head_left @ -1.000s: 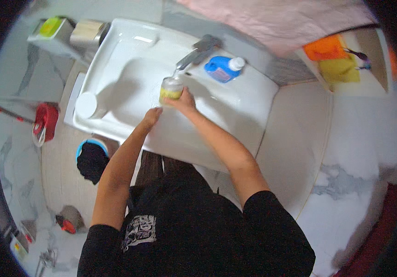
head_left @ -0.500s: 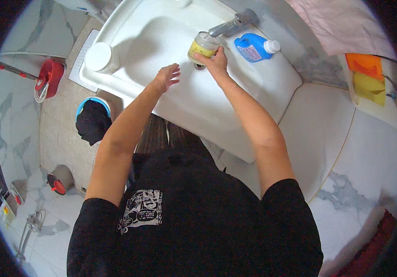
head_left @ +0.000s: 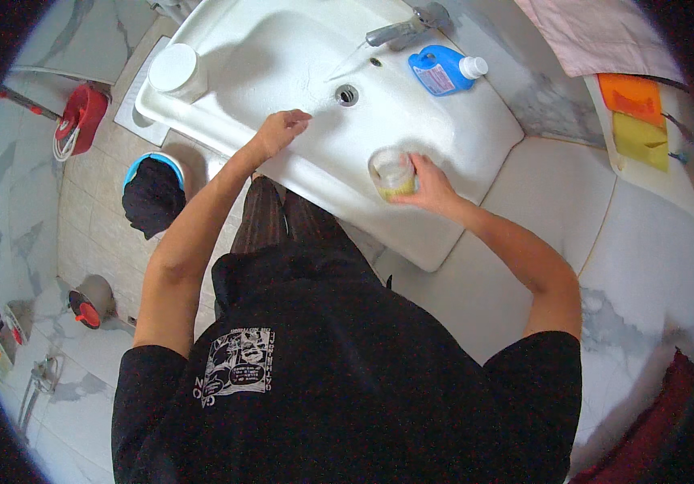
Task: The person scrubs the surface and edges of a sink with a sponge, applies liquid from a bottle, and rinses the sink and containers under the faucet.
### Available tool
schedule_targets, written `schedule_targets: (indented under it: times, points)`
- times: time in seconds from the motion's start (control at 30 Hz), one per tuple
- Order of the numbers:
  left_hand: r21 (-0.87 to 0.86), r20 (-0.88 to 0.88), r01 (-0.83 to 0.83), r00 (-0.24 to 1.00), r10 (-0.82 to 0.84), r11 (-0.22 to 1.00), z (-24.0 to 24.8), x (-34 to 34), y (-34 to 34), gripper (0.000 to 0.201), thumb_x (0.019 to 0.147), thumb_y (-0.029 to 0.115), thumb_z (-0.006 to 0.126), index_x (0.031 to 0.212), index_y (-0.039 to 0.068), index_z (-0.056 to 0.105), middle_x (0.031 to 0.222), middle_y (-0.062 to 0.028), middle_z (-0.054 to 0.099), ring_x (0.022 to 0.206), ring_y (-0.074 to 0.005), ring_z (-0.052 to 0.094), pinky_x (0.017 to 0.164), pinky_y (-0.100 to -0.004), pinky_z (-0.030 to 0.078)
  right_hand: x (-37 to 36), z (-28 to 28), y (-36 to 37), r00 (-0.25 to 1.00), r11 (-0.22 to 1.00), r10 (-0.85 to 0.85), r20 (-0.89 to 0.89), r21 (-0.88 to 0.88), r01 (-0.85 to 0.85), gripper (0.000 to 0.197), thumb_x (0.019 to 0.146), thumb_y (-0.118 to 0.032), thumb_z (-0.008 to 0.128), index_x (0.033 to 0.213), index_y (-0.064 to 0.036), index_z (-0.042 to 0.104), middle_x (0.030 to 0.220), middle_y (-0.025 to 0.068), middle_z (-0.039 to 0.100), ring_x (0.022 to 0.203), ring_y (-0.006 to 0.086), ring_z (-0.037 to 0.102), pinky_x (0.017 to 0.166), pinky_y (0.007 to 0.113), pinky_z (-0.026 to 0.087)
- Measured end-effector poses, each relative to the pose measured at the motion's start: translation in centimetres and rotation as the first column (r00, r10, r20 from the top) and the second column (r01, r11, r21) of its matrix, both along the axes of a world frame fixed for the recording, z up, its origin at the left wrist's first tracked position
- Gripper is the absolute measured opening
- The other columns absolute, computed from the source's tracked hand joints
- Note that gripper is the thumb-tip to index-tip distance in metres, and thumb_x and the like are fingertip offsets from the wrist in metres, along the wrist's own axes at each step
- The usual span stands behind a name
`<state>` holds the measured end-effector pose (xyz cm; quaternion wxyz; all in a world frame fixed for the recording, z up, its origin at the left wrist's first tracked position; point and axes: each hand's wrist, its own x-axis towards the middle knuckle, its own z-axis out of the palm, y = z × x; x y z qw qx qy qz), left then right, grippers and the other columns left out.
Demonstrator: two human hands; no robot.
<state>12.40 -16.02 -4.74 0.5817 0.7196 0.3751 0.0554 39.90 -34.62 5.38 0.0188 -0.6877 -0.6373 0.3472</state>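
Note:
My right hand [head_left: 434, 187] is wrapped round a clear glass jar [head_left: 391, 168] with a yellow label, its mouth facing up. Hand and jar are over the right front part of the white sink [head_left: 476, 133]. Over the basin's front side hovers my left hand [head_left: 282, 131], holding nothing, its fingers loosely bent. A thin stream of water runs from the chrome faucet [head_left: 399, 34] into the basin, near the round drain [head_left: 347, 95].
A blue bottle [head_left: 440, 71] with a white cap stands at the sink's back right. On the left rim sits a white lidded tub [head_left: 176, 71]. Below on the floor are a bucket with black cloth [head_left: 153, 194] and a red container [head_left: 82, 117]. A pink towel [head_left: 597, 32] hangs at upper right.
My right hand has brought the jar from under the faucet toward the front right of the sink. The running water and drain now show. My left hand's fingers have drawn closer together.

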Motion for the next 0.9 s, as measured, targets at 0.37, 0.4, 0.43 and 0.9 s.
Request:
schedule_targets:
  times: [0.37,0.4,0.43,0.9]
  points:
    - [0.168,-0.05,0.199,0.98,-0.193,0.966,1.2,0.1,-2.8,0.032,0.086,0.024,0.051,0.107,0.001,0.059,0.1,-0.0161,0.063,0.091,-0.0279,0.061,0.082,-0.0355,0.046,2.9,4.5,-5.8,0.78,0.742,0.599,0.18,-0.49,-0.457,0.074,0.05,-0.03,0.079,0.111,-0.0026,0.049,0.092,0.0162,0.06,0.093,0.0327,0.056,0.077,0.041,0.047]
    - [0.156,-0.06,0.193,0.981,-0.186,0.969,1.3,0.2,-2.8,0.034,0.087,0.026,0.051,0.107,0.0,0.06,0.1,-0.0174,0.063,0.091,-0.0281,0.061,0.082,-0.036,0.046,2.7,4.7,-5.6,0.764,0.718,0.62,0.176,-0.519,-0.463,0.073,0.049,-0.029,0.08,0.11,-0.0025,0.05,0.091,0.0161,0.06,0.093,0.0326,0.056,0.076,0.041,0.048]
    - [0.146,-0.073,0.184,0.982,-0.174,0.972,1.1,0.0,-2.6,0.036,0.087,0.028,0.051,0.107,0.0,0.06,0.1,-0.0186,0.063,0.091,-0.0283,0.061,0.081,-0.0365,0.045,2.3,4.8,-5.3,0.746,0.693,0.643,0.172,-0.545,-0.471,0.072,0.049,-0.029,0.08,0.109,-0.0024,0.05,0.091,0.0159,0.061,0.092,0.0325,0.056,0.074,0.041,0.048]
    - [-0.448,0.087,-0.177,0.967,0.239,0.876,-0.1,-1.4,2.0,0.073,0.088,0.06,0.03,0.117,-0.003,0.052,0.119,-0.0175,0.053,0.111,-0.0285,0.05,0.096,-0.0385,0.036,-8.4,4.7,7.2,0.783,0.763,0.609,0.126,-0.362,-0.535,0.064,0.05,-0.046,0.074,0.088,0.0032,0.057,0.08,0.0207,0.061,0.077,0.0335,0.061,0.07,0.04,0.049]
